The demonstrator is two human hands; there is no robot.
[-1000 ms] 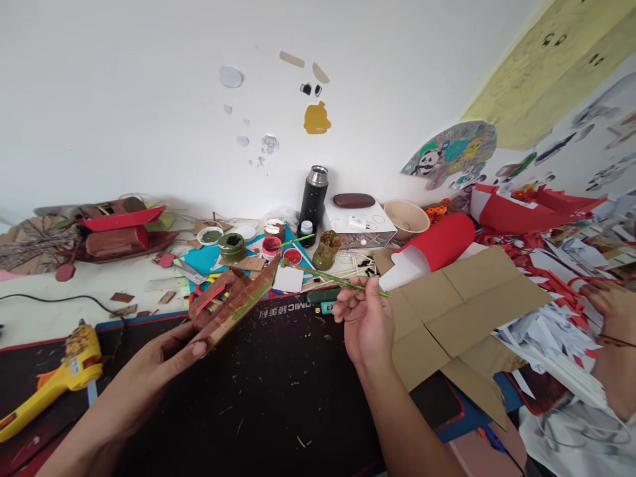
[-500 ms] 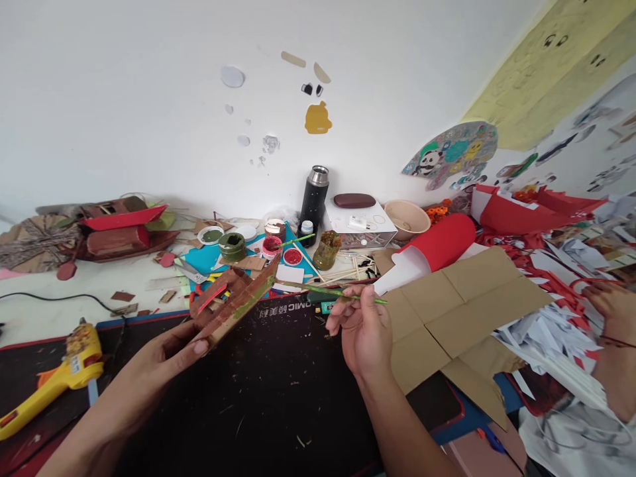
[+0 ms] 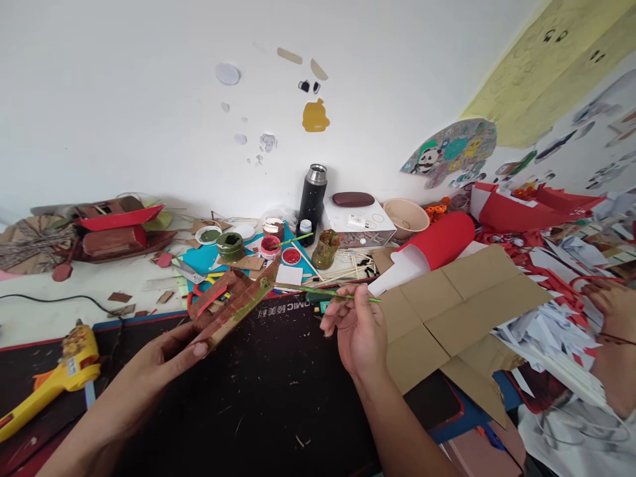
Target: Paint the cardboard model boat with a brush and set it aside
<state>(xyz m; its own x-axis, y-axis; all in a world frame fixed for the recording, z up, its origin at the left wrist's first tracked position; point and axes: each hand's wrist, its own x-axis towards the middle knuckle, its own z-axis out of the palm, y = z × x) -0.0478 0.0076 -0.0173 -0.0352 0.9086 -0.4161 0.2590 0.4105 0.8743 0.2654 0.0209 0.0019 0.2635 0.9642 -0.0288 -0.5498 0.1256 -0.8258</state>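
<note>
- A small cardboard boat model (image 3: 233,301), painted brown with a green streak along its side, is gripped from below by the left hand (image 3: 166,354), fingers closed on its near end, and is held tilted above the black desk mat (image 3: 278,391)
- A thin green paintbrush (image 3: 330,293) is pinched between thumb and fingertips of the right hand (image 3: 358,328); its tip is pointed at the model's far end and appears to lie just beside it, though contact cannot be told
- Open paint pots are seen behind the model: a green jar (image 3: 231,246) and a red pot (image 3: 270,246) in which another brush stands
- A yellow glue gun (image 3: 52,381) lies at the left edge of the mat, and flat brown cardboard (image 3: 462,305) is spread to the right
- Another person's hand (image 3: 609,301) rests on paper scraps at the far right
- Risk is judged as follows: the model could be crushed or bent if squeezed harder, since cardboard softened by paint gives easily
- Wet green paint could be smeared onto the left fingers, which sit close to the painted side
- Drips could be dropped on the mat, as the model is held tilted in the air
</note>
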